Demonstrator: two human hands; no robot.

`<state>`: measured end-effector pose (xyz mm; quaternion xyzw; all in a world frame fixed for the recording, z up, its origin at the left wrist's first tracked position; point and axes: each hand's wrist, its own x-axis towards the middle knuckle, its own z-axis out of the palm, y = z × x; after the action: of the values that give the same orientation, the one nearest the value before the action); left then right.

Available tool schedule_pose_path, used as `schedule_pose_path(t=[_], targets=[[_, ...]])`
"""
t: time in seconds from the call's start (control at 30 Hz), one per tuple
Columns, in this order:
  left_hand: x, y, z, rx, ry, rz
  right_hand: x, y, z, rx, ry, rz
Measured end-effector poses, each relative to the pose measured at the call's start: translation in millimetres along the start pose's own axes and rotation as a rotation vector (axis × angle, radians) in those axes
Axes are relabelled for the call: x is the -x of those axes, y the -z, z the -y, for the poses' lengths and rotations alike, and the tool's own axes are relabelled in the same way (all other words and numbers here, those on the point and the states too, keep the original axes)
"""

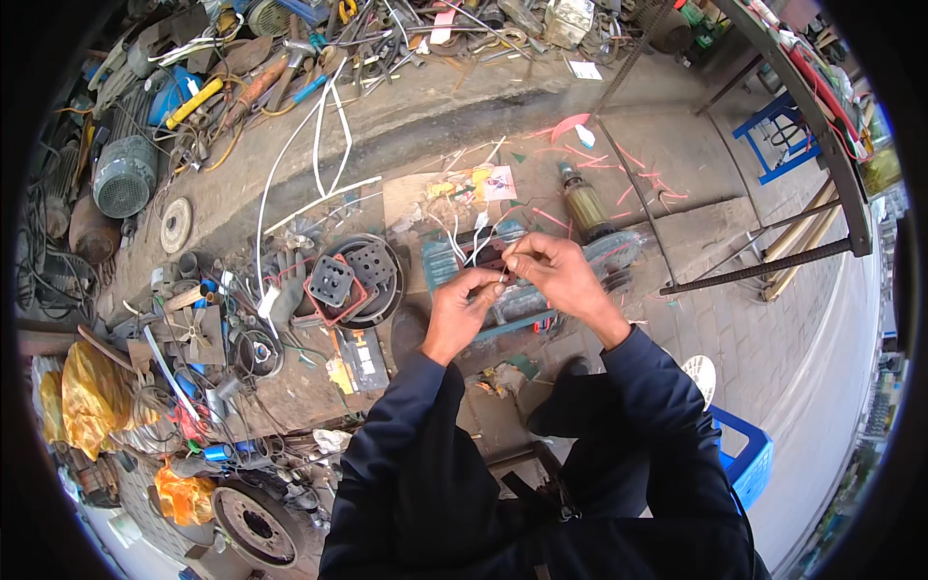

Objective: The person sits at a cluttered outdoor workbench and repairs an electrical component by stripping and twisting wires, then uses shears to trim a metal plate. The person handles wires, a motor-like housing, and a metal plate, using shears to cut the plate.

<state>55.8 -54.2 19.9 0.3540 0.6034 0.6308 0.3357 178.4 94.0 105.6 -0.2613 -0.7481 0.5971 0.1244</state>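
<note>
My left hand (461, 311) and my right hand (565, 280) meet over a teal electric motor housing (443, 268) on the ground in front of me. Both are closed, thumb against fingertips, pinching thin wire ends between them; the exact join is too small to make out. White wire leads (456, 237) rise from the motor just beyond my fingers. My hands cover much of the motor's middle. A motor rotor with copper-coloured windings (586, 205) lies past my right hand.
Left of the motor, a round metal pan (389, 307) holds dark perforated blocks. Cardboard (401, 201) with scraps lies beyond the motor. A rusty metal frame (764, 271) stands at right, a blue plastic stool (749, 454) near my right side. Tools and motors crowd the far left.
</note>
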Motion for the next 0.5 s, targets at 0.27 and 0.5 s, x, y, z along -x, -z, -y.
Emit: schedule_pose_path(t=[0.27, 0.5], targets=[[-6, -1, -1, -0.076, -0.078, -0.041, 0, 1, -17, -0.070, -0.078, -0.066], [-11, -3, 2, 0.188, 0.082, -0.085, 10, -10, -20, -0.147, -0.048, -0.142]])
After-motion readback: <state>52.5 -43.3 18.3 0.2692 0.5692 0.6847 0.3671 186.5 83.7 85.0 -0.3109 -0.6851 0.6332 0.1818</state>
